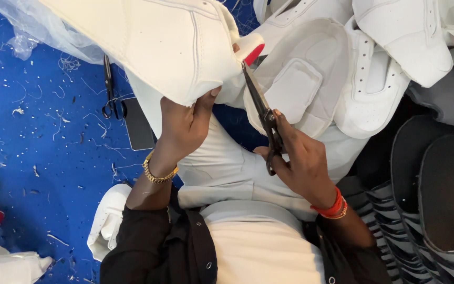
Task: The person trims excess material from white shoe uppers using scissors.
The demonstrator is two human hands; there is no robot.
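Left hand (185, 123) pinches the white shoe upper (153, 42) at its lower edge, centre-far; right hand (300, 160) closed on black scissors (261, 113), tips at the red tab (253, 52). Trimming probably mid-way: thread scraps litter blue table (38, 137), more uppers (374, 63) piled right

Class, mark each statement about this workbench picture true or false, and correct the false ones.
1. The right hand holds black scissors. True.
2. The left hand grips a white shoe upper. True.
3. The work surface is green. False: it is blue, strewn with thread scraps.
4. The left wrist is bare. False: it wears a gold bracelet.
5. A second pair of scissors lies on the surface. True.
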